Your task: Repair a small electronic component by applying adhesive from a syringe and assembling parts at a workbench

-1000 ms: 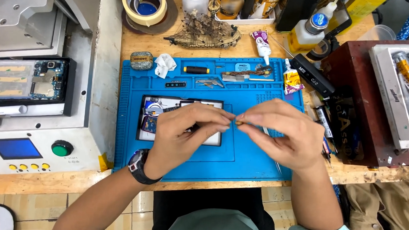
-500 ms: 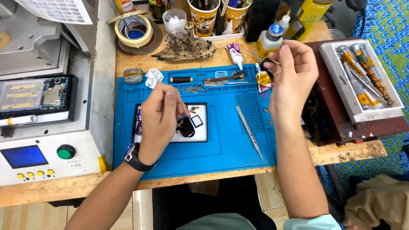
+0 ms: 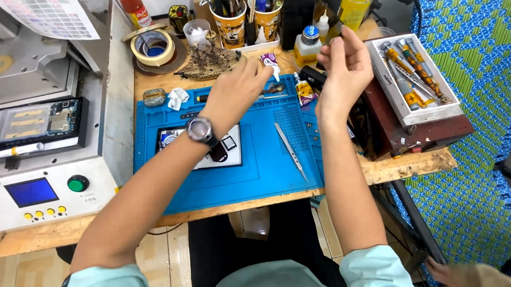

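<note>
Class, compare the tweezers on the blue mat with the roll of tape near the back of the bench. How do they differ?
The tweezers are thin, straight and silvery; the roll of tape is a wide tan ring with a hollow middle. The tweezers lie on the blue mat, the tape off it on the wooden bench. Both lie flat, untouched by either hand.

Both my arms stretched out toward the far side, hands raised.

My left hand point(image 3: 235, 91) reaches far and slightly right, its back facing up, fingers point(image 3: 262, 70) curled downward at the tips; a dark wristwatch sits on that wrist, and the bare forearm runs back to a pale sleeve at near left. My right hand point(image 3: 345, 67) is lifted higher, further right, its fingers point(image 3: 328, 46) pinched loosely together; I cannot tell whether they grip anything. Its forearm rises almost straight from near.
</note>
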